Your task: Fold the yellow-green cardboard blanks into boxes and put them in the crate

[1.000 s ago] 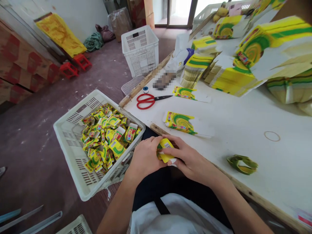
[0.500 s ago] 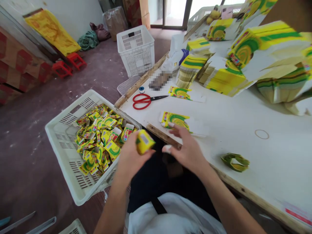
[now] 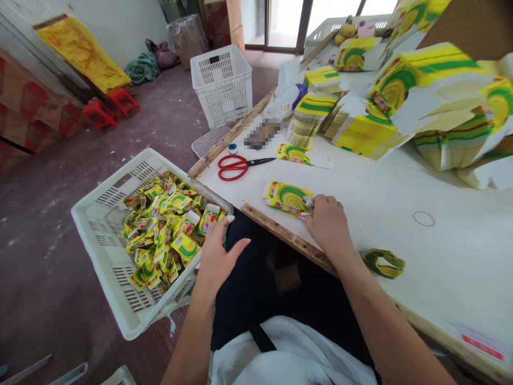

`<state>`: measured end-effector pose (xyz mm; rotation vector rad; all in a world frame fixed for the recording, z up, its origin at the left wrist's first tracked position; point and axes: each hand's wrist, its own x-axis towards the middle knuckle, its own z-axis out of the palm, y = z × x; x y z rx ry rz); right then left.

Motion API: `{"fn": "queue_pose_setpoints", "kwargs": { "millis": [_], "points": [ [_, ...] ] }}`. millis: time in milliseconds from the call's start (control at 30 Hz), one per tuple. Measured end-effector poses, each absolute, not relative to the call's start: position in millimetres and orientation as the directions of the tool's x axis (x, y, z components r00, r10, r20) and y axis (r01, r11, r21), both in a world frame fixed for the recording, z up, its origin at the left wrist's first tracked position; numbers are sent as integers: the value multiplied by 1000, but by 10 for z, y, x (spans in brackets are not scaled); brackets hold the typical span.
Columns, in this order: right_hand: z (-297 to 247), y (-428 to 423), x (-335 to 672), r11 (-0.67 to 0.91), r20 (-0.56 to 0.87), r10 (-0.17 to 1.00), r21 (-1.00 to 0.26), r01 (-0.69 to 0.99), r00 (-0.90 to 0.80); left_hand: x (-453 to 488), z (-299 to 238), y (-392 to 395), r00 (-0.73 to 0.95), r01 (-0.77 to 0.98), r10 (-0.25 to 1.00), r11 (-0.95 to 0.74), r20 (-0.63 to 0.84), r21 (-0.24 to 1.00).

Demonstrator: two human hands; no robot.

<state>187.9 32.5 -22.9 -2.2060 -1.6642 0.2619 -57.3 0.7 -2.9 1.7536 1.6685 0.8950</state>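
My left hand (image 3: 216, 254) hovers open beside the near rim of a white plastic basket (image 3: 105, 255) that is full of small folded yellow-green boxes (image 3: 168, 224); nothing is in its fingers. My right hand (image 3: 327, 220) rests on the white table (image 3: 401, 251) with its fingers curled onto the white end of a flat yellow-green box blank (image 3: 287, 196), pinching its edge near the table's wooden front rim.
Red-handled scissors (image 3: 237, 164) and another flat blank (image 3: 295, 153) lie further back. Tall stacks of blanks (image 3: 360, 123) fill the table's far side. A rubber band (image 3: 424, 218) and a green strap loop (image 3: 382, 263) lie at the right. An empty white basket (image 3: 222, 81) stands on the floor.
My left hand let the folded box go at the basket and now is open. My right hand reached forward onto the flat blank on the table.
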Motion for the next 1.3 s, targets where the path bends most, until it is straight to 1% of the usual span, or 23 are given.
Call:
{"fn": "queue_pose_setpoints", "kwargs": {
  "millis": [67, 133, 167, 233, 300, 367, 433, 500, 567, 600, 667, 767, 833, 900, 933, 1000, 1067, 1100, 1167, 1200, 1267, 1300],
  "points": [
    [-198, 320, 1893, -247, 63, 953, -410, 878, 297, -454, -23, -37, 74, 525, 997, -62, 26, 849],
    [-141, 298, 1912, -260, 46, 950, -431, 864, 309, -367, -16, -78, 144, 407, 987, 5, -69, 914],
    [-101, 276, 1915, -258, 42, 949, -469, 845, 313, -329, -17, -95, 175, 346, 977, 53, -120, 937],
    [-3, 201, 1884, -194, 60, 955, -610, 768, 289, -254, -25, -116, 229, 204, 952, 156, -202, 966],
    [104, 88, 1787, -43, 97, 979, -764, 643, 181, -171, -25, -121, 250, 5, 947, 205, -199, 979],
    [194, -47, 1624, 101, 108, 994, -845, 525, -18, -81, 10, -112, 207, -225, 968, 190, -144, 956],
    [252, -181, 1432, 131, 69, 984, -904, 406, -163, 1, 92, -92, 80, -392, 992, 120, -96, 912],
    [280, -296, 1260, 111, 62, 981, -956, 271, -186, 66, 196, -63, -94, -461, 992, 30, -83, 887],
    [285, -379, 1142, 97, 75, 986, -984, 149, -147, 112, 272, -31, -255, -471, 964, -59, -72, 880],
    [281, -405, 1108, 96, 82, 988, -990, 104, -133, 128, 286, -19, -310, -468, 948, -92, -66, 879],
    [260, -425, 1087, 84, 76, 986, -996, 43, -147, 141, 257, -15, -362, -445, 931, -127, -48, 886],
    [203, -380, 1145, 10, 11, 986, -1000, -6, -168, 119, 124, -69, -326, -318, 945, -104, -6, 942],
    [167, -328, 1213, -30, -27, 994, -999, -32, -107, 88, 39, -120, -233, -222, 973, -51, -2, 974],
    [145, -287, 1276, -29, -28, 999, -999, -19, -42, 56, -16, -156, -150, -186, 989, -18, -10, 982],
    [139, -275, 1301, -20, -21, 1000, -1000, 2, -23, 41, -34, -164, -144, -189, 990, -17, -10, 982],
    [133, -268, 1336, -7, -8, 1000, -998, 62, -12, 8, -61, -161, -206, -181, 978, -33, -5, 983],
    [134, -271, 1374, 21, 21, 1000, -993, 115, -6, -34, -77, -142, -283, -129, 959, -41, 3, 991],
    [139, -269, 1402, 49, 50, 999, -988, 148, 2, -62, -75, -131, -291, -97, 957, -37, 7, 995],
    [164, -253, 1486, 149, 163, 986, -958, 246, 37, -136, -35, -111, -265, -64, 964, -49, 30, 997],
    [185, -239, 1538, 207, 237, 970, -925, 317, 57, -180, 9, -103, -253, -59, 965, -85, 68, 995],
    [235, -209, 1636, 302, 377, 924, -820, 487, 62, -270, 140, -96, -263, -11, 944, -211, 201, 977],
    [260, -198, 1670, 341, 431, 902, -755, 560, 33, -309, 220, -98, -258, 57, 924, -278, 283, 959]
  ]
}}
